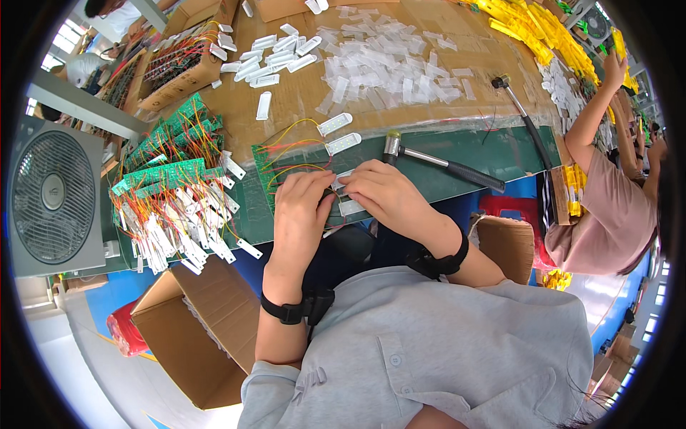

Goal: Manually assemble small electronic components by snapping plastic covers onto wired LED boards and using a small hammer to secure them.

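My left hand [306, 204] and my right hand [389, 194] meet at the near edge of the green mat. Their fingers are closed around a small white plastic housing [351, 208], partly hidden under the fingertips. Left of it lies a green circuit board [264, 174] with yellow and red wires. Those wires run to two white housings with small dotted strips in them, a farther one [335, 124] and a nearer one [344, 144]. Just beyond my right hand rests a hammer [446, 163] with a black grip, its head close to my knuckles.
A pile of wired circuit boards [175, 179] fills the left side, beside a grey fan [53, 193]. White housings [275, 58] and clear plastic covers [393, 61] lie on the cardboard. A second hammer [525, 114] is at right, near a co-worker [597, 179]. Open cartons stand below.
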`<state>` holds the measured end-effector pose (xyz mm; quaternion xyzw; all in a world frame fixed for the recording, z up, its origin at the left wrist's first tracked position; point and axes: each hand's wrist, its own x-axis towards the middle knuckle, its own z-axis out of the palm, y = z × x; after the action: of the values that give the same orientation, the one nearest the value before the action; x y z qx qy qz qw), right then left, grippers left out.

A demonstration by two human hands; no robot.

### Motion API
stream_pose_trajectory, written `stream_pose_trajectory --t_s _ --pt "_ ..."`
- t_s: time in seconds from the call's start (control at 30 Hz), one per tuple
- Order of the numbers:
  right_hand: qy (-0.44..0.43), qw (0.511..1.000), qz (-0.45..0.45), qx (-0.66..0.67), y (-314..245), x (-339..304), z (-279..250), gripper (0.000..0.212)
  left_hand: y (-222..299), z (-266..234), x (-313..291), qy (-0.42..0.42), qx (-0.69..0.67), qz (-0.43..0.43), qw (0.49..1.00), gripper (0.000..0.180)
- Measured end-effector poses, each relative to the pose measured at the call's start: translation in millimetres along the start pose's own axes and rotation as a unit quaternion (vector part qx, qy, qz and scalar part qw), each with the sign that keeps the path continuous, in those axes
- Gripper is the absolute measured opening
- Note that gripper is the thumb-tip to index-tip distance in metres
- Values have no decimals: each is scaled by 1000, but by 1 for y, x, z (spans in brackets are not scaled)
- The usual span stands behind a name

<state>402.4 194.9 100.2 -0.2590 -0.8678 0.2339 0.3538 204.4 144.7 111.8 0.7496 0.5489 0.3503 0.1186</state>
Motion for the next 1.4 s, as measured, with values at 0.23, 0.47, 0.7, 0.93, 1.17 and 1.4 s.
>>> stream_pose_trajectory --t_s 0.23,0.47,0.7,0.93,1.17,1.4 --pt "11 1000 5 8 -4 1 1 15 3 2 -1 21 -3 -21 1000 40" --pt "16 1000 -9 -14 -7 1 2 13 3 3 -1 18 -2 -31 999 42" --pt "27 997 65 20 -2 4 5 12 8 1 0 38 24 -11 999 41" --pt "5 1000 5 -4 -2 4 7 14 2 4 -4 8 1 -36 999 40" --pt "-26 997 -5 -71 -7 3 5 17 7 2 -3 17 8 -41 999 45" --pt "-31 992 -19 -121 -10 2 5 16 8 1 1 17 1 -25 1000 44"
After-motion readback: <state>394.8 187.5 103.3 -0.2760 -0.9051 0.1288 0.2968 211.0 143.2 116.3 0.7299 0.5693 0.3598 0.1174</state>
